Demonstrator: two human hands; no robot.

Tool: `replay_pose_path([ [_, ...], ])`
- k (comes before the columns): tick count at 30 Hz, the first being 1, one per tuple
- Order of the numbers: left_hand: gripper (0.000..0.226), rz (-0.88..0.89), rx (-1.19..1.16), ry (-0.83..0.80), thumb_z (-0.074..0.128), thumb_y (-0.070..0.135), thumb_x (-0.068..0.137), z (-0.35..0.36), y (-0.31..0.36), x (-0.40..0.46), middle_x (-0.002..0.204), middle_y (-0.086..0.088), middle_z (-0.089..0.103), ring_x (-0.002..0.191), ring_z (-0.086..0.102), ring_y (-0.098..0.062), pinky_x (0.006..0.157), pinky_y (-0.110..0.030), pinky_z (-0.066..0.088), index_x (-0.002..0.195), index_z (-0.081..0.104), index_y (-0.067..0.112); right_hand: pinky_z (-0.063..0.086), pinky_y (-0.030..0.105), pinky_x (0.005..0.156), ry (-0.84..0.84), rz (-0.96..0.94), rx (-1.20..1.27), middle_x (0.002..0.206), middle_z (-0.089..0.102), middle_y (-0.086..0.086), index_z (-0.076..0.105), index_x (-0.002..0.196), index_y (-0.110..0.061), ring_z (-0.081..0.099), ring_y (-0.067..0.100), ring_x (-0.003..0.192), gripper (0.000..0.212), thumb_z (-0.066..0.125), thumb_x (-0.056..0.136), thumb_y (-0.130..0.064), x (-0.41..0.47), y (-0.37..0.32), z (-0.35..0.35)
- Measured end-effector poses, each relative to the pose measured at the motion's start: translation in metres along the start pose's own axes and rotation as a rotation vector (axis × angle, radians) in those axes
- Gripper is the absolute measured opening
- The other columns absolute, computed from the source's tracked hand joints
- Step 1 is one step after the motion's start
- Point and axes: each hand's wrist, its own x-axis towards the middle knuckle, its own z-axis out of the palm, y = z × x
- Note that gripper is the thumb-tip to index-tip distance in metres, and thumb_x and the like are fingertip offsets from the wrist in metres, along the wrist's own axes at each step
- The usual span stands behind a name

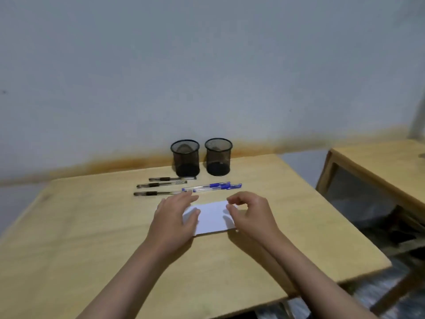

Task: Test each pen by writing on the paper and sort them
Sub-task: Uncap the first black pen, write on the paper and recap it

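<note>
A small white paper [211, 218] lies on the wooden table [92, 226]. My left hand [174, 217] rests flat on its left edge, fingers spread. My right hand [250, 215] hovers over the paper's right edge with fingers curled and nothing in it. Beyond the paper lie three black pens [161, 185] in a row on the left and two blue pens [213, 187] on the right. Behind them stand two black mesh pen cups, a left cup [185, 158] and a right cup [218, 157]; both look empty.
The table's back edge meets a pale wall. A second wooden table [379, 166] stands to the right, with a gap of floor between. The near right corner of my table is at about [388, 264].
</note>
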Motion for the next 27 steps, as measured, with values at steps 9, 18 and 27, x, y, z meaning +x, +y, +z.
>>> replay_pose_path([
  [9,0.061,-0.281,0.167,0.04,0.038,0.055,0.079,-0.052,-0.106,-0.029,0.143,-0.004,0.046,0.132,0.04,-0.024,0.109,-0.049,0.03,0.127,0.054,0.021,0.04,0.015,0.069,-0.185,-0.11,0.08,0.099,0.072,-0.002,0.072,0.1,-0.015,0.055,0.005,0.083,0.017,0.066,0.086,-0.021,0.05,-0.052,0.087],
  [18,0.06,-0.332,0.203,-0.001,0.033,0.052,0.082,-0.043,-0.123,-0.036,0.151,0.0,0.033,0.14,0.027,-0.021,0.114,-0.05,0.017,0.133,0.047,0.023,0.046,0.034,0.086,-0.315,-0.093,-0.135,0.114,0.062,0.011,0.068,0.11,-0.014,0.054,0.026,0.108,0.024,0.061,0.088,-0.017,0.097,-0.063,0.138],
  [27,0.049,-0.33,0.173,0.028,0.042,0.046,0.089,-0.042,-0.124,-0.037,0.151,0.002,0.033,0.14,0.025,-0.018,0.114,-0.049,0.014,0.132,0.047,0.022,0.046,0.031,0.075,-0.365,-0.225,-0.209,0.095,0.072,0.003,0.073,0.09,-0.016,0.057,0.022,0.1,0.019,0.058,0.08,-0.008,0.1,-0.067,0.147],
])
